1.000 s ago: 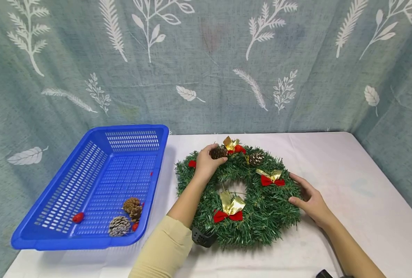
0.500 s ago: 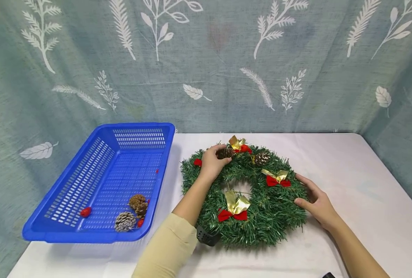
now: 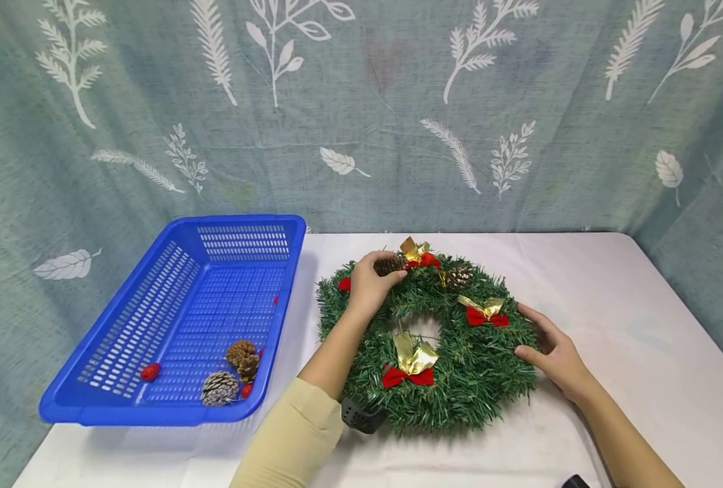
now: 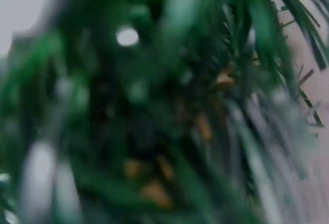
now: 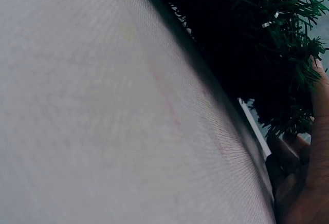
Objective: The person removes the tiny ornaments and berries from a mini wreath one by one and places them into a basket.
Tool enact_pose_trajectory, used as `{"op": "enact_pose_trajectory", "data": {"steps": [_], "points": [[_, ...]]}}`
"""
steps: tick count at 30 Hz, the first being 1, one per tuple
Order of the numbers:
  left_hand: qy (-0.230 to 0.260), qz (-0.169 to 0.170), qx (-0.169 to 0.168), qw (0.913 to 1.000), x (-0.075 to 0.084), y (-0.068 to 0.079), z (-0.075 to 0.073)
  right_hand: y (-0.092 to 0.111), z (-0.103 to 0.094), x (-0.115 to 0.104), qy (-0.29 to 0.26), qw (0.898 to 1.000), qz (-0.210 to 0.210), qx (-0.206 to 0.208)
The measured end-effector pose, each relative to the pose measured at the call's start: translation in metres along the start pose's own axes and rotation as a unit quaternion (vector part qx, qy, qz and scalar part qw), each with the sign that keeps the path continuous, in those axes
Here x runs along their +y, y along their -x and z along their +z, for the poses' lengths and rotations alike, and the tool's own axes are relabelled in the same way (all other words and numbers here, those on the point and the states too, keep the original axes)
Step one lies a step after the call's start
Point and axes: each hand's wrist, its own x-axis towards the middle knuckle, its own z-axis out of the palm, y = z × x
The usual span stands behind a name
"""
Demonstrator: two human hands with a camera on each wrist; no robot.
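Note:
A green artificial wreath (image 3: 459, 379) lies on the white table, dressed with red bows and gold ribbons. At its upper left, my left hand (image 3: 368, 288) grips a brown pine cone (image 3: 388, 266) between thumb and fingers, down against the branches. My right hand (image 3: 555, 358) holds the wreath's right edge, thumb on the near side and fingers along the outer rim; in the right wrist view the fingers (image 5: 290, 154) reach around the green edge. Only blurred green needles (image 4: 139, 90) fill the left wrist view, so the left fingers are hidden there.
To the left stands a blue perforated basket (image 3: 172, 415). Inside are a whitish pine cone (image 3: 219, 389), brown cones (image 3: 242, 358) and red berries (image 3: 150, 371). Another pine cone (image 3: 458, 276) sits on the wreath, right of the top bow (image 3: 422, 259). A patterned curtain (image 3: 361, 122) hangs behind the table.
The head view shifted slightly, so the scene sits further right than a second ago. Both hands keep their places on the wreath, the left with the pine cone.

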Motion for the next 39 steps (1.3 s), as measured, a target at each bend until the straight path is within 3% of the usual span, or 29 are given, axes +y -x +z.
{"op": "enact_pose_trajectory", "data": {"steps": [5,14,20,26,32,39], "points": [[0.008,-0.002,0.003,1.0000,0.003,0.001,-0.002,-0.001,0.000,0.001,-0.007,1.000,-0.003,-0.002],[-0.007,0.013,-0.024,0.9996,0.008,0.009,-0.009,0.000,0.001,0.002,-0.015,1.000,-0.009,0.000],[0.017,0.025,-0.017,0.9994,0.012,0.012,-0.016,-0.001,0.001,0.003,-0.016,1.000,-0.014,0.001],[0.013,0.029,-0.004,0.9995,0.017,0.017,-0.022,-0.001,0.000,0.001,-0.017,1.000,-0.010,0.002],[0.017,0.054,-0.002,0.9984,0.024,0.023,-0.024,-0.001,0.000,0.000,-0.015,1.000,-0.003,0.003],[0.035,0.052,-0.004,0.9981,0.031,0.032,-0.028,-0.001,0.000,-0.001,-0.021,1.000,0.001,0.000]]}}
